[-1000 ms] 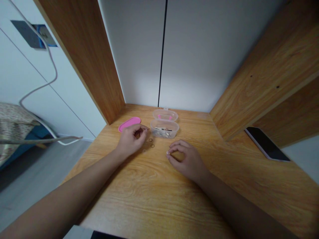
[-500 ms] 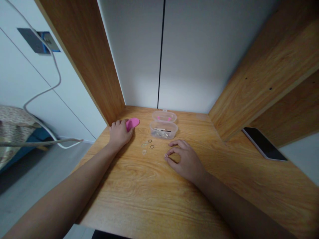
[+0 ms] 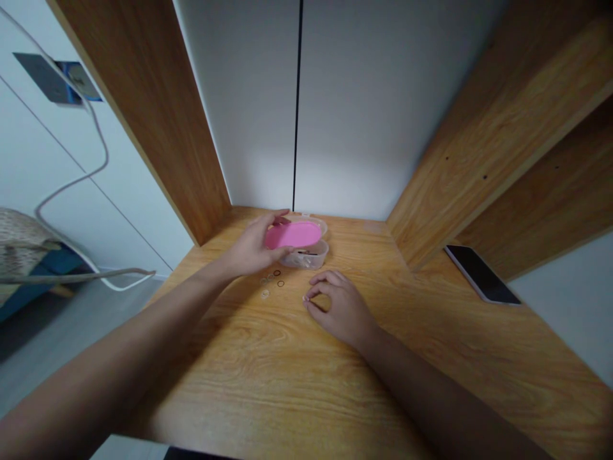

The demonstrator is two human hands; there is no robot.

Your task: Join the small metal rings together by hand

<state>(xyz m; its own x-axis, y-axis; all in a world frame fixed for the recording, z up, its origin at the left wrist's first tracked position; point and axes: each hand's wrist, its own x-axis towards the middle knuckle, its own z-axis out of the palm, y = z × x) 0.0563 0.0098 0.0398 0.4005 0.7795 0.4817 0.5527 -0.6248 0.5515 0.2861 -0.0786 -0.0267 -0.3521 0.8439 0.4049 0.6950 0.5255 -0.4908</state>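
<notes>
Pink lid held over clear box, rings loose on bench

Head view. Pink oval lid (image 3: 293,234) was clamped in the grip of the left hand (image 3: 251,249), thumb under the near edge and fingers (image 3: 275,218) over the far edge. Lid sat tilted just above the clear plastic box (image 3: 313,254), covering most of its opening; whether it touched the rim could not be told. Box stood at the back of the wooden bench (image 3: 287,370), near the white wall panel (image 3: 335,108). Several small rings (image 3: 271,280) lay loose on the bench just in front of the box, between the two hands. Right hand (image 3: 335,306) rested on the bench, thumb and forefinger pinched together; anything held between them was too small to see.

Only this one view recorded.

Risk, as judged: lid was off-square to the box, so pressing down could tip the light box and spill its contents. A sweep of the left wrist could scatter the rings. Black phone (image 3: 481,275) lay well apart on the right.
</notes>
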